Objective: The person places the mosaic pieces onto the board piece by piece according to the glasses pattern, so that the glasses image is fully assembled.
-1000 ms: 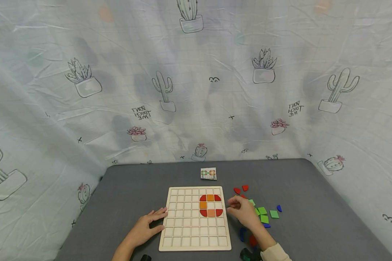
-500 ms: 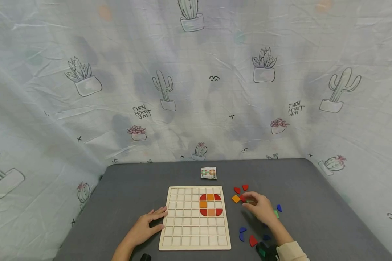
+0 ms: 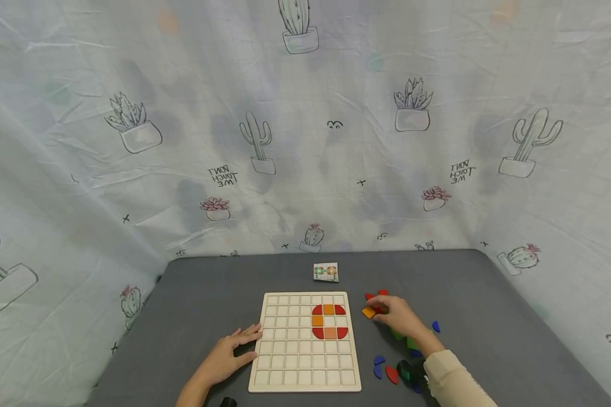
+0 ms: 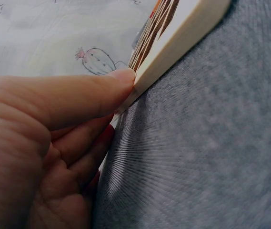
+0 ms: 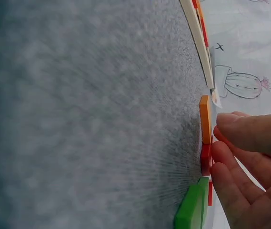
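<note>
A wooden grid board (image 3: 285, 362) lies on the grey table, with red rounded tiles and orange square tiles set in a C shape at its upper right. My left hand (image 3: 224, 356) rests at the board's left edge; in the left wrist view the thumb touches the rim (image 4: 183, 45). Over the loose tiles, my right hand (image 3: 396, 316) reaches with thumb and fingers close to an orange square tile (image 3: 368, 312). In the right wrist view that tile (image 5: 205, 119) lies on the table beside a red tile (image 5: 205, 160), and the thumb is slightly apart from it.
Green tiles (image 3: 412, 343) lie partly hidden under my right forearm. Blue pieces (image 3: 379, 360) and a red piece (image 3: 391, 375) are nearer me. A small patterned card (image 3: 326, 272) lies behind the board. A white cactus-print curtain (image 3: 305, 141) stands around the table.
My right hand first moves right, away from the board, uncovering the orange tile, then comes back left and over it. The left hand keeps its place at the board.
</note>
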`<state>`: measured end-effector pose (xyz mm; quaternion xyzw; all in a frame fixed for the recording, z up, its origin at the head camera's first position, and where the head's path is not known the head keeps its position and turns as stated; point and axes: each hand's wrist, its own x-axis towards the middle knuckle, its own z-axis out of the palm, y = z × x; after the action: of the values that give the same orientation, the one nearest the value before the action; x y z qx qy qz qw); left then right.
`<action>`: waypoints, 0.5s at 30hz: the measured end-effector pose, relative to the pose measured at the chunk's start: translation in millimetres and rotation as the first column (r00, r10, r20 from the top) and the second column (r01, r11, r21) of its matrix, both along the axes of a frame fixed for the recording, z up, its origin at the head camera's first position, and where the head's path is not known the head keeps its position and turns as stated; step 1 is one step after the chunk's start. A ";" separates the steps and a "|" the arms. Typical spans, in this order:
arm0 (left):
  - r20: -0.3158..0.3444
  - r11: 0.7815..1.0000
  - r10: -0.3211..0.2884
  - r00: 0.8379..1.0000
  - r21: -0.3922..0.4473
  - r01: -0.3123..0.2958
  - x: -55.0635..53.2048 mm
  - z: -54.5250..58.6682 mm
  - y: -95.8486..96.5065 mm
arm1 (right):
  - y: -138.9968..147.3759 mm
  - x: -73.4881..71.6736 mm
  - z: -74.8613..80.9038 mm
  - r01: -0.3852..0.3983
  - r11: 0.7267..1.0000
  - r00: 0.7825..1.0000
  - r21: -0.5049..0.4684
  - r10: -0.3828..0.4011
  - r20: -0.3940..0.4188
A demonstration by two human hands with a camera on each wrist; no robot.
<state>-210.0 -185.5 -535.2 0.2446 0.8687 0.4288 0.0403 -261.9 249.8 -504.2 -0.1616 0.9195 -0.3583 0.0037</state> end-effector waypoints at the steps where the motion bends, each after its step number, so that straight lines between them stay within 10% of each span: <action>1: -0.005 1.000 0.002 1.000 0.002 -0.002 -0.1 -0.7 -0.1 | -0.4 -1.2 -0.7 -0.002 1.000 1.000 0.009 0.002 0.000; 15: -0.049 1.000 0.008 0.999 0.002 -0.008 -0.2 -1.6 0.5 | -5.9 -13.1 -4.9 -0.051 0.991 0.991 0.127 0.066 -0.113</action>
<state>-210.2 -185.0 -536.8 0.2514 0.8701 0.4235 0.0173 -274.9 243.9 -509.1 -0.2088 0.9334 -0.2902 -0.0298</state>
